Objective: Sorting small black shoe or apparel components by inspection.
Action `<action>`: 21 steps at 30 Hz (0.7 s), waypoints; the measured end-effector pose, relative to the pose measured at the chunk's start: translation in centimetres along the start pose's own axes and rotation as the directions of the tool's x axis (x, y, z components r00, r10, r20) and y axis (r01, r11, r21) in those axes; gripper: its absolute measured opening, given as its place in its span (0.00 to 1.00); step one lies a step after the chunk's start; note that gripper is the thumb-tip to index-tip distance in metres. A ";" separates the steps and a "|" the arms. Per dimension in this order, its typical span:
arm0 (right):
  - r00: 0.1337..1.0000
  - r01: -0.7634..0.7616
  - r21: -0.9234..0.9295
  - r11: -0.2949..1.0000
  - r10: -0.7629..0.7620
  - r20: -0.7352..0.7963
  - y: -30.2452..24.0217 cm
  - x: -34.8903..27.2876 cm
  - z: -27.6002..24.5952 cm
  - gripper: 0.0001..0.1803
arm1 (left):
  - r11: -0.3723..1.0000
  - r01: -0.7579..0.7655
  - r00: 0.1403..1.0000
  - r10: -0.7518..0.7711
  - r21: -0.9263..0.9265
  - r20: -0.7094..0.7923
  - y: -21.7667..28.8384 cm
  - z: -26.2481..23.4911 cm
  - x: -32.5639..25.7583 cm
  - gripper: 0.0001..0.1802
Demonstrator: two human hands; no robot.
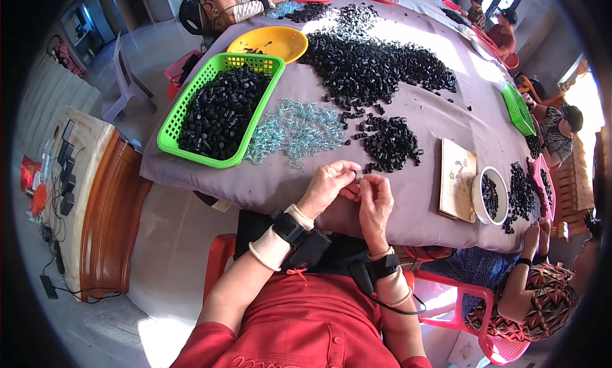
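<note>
My left hand (328, 184) and my right hand (375, 202) meet over the near edge of the cloth-covered table. Both have thumb and fingers pinched together, nearly touching each other. Whatever small piece sits between the fingertips is mostly hidden and too small to name. Just beyond my hands lies a small pile of black cap-like pieces (392, 142). To its left spreads a heap of clear bluish plastic pieces (296, 131). A green slotted basket (167, 137) full of black cap-like pieces (220, 116) stands at the left.
A yellow bowl (274, 44) sits behind the basket, beside a large black heap (363, 65). At right are a notebook (456, 180) and a white bowl (500, 205). A co-worker (529, 298) sits close on my right; another person (233, 5) works across the far left corner.
</note>
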State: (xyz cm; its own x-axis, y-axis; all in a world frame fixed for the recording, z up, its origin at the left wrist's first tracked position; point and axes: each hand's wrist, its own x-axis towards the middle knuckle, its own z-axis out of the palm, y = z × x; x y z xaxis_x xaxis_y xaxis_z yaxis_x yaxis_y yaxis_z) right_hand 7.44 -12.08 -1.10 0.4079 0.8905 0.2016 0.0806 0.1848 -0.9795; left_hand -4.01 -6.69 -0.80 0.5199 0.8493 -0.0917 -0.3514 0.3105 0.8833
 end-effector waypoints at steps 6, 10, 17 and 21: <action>0.995 0.093 -0.092 0.991 -0.088 0.053 0.3 -0.1 0.1 0.03 | 0.994 -0.007 0.990 -0.008 -0.108 -0.143 -0.1 0.1 0.3 0.09; 0.998 0.033 -0.114 0.993 -0.026 0.063 -0.5 0.0 0.1 0.03 | 1.000 -0.007 0.988 0.007 -0.005 -0.153 -0.4 0.0 0.2 0.08; 0.987 0.140 -0.143 0.980 -0.127 0.099 0.4 0.6 0.4 0.05 | 1.000 -0.029 0.992 0.030 0.005 -0.125 -0.5 -0.6 0.4 0.08; 0.998 0.027 -0.124 0.992 -0.020 0.064 0.1 0.9 0.7 0.06 | 0.999 0.008 0.995 -0.012 -0.042 -0.100 0.0 -0.9 0.3 0.08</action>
State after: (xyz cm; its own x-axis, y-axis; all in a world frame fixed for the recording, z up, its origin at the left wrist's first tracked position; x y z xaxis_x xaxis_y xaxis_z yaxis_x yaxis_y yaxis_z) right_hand 7.16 -10.91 -1.00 0.3475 0.9114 0.2206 0.2036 0.1563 -0.9665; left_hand -4.53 -6.06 -1.21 0.4435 0.8840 -0.1480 -0.3793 0.3347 0.8626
